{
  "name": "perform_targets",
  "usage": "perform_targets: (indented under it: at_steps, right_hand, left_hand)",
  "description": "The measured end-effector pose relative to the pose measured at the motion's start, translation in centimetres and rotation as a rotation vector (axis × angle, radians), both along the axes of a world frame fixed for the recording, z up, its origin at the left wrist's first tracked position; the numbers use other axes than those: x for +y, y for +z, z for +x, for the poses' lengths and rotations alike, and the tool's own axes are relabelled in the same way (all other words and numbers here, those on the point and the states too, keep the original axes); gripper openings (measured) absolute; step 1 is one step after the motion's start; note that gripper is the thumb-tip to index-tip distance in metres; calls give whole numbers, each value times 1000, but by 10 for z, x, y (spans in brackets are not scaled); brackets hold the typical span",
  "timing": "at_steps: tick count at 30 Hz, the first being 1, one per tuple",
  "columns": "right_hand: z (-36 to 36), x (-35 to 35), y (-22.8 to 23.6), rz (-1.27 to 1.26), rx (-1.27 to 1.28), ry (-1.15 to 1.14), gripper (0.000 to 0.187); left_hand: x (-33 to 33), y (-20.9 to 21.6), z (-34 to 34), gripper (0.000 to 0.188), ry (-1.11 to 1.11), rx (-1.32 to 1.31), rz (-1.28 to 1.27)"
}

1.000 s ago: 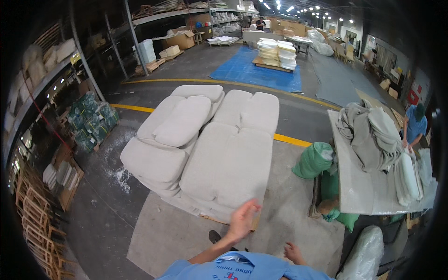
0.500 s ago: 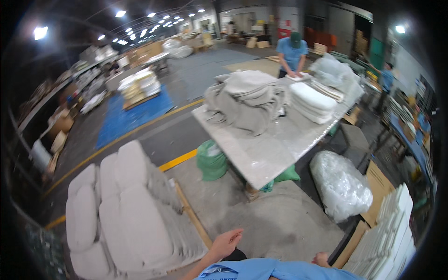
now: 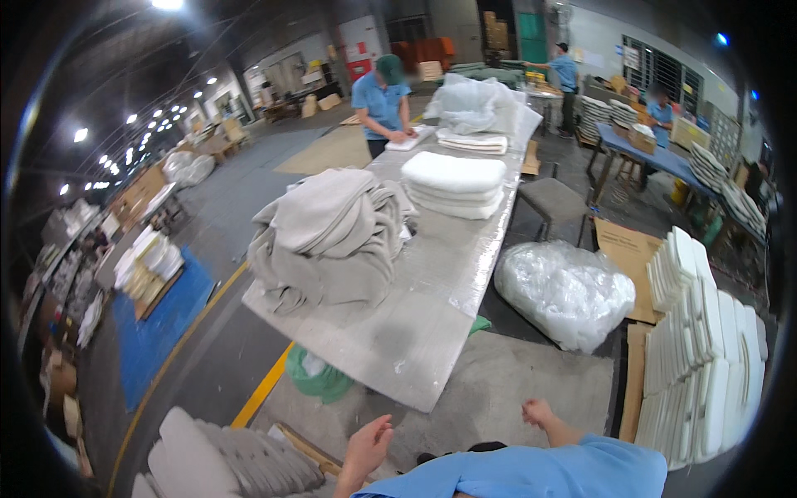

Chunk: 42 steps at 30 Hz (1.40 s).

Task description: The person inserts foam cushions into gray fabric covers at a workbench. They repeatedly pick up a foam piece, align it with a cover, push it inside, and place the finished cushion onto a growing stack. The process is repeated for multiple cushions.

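My left hand (image 3: 365, 445) hangs low in the picture with its fingers loosely apart and nothing in it, just above a stack of grey cushions (image 3: 241, 461) on the floor. My right hand (image 3: 538, 412) is curled near my blue sleeve, also holding nothing. In front of me stands a long grey worktable (image 3: 407, 332) with a heap of grey fabric covers (image 3: 328, 236) and a stack of white foam pads (image 3: 454, 184) on it.
A clear plastic bag of stuffing (image 3: 564, 290) lies right of the table, with white foam slabs (image 3: 706, 349) stacked upright at far right. A green bag (image 3: 315, 378) sits under the table corner. A person in blue (image 3: 380, 104) works at the table's far end; others stand farther back.
My view has swung to the right, from the pale cushioned sofa to the long worktable. Both hands have stayed low and free.
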State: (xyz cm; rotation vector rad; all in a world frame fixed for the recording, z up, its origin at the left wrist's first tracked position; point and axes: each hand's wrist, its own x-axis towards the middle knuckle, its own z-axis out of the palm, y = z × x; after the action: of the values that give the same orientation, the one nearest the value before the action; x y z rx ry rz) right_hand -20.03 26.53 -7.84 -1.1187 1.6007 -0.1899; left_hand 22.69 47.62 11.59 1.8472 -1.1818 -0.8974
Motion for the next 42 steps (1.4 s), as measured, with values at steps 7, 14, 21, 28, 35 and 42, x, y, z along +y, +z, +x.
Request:
perform_targets:
  at_steps: [7, 14, 21, 28, 35, 42]
  right_hand:
    - [126, -163, 76, -77, -612, -482, 18]
    - [220, -423, 146, -366, -884, -443, 13]
    - [234, -652, 242, -285, -647, -463, 54]
    - [293, -672, 215, -319, -584, -294, 63]
    - [347, -683, 241, -558, -472, -104, 59]
    - [315, -705, 308, -1098, -314, -32, 56]
  left_hand:
    - [-84, -7, 49, 45, 93, 31, -8]
    - [-124, -46, 41, 41, 222, -115, 93]
    - [-187, -17, -7, 43, 640, 117, -30]
    - [-189, -29, -76, 44, 942, 84, 141]
    - [-198, -24, -100, 41, 1148, 79, 158]
    - [-204, -18, -82, 43, 1032, -10, 142]
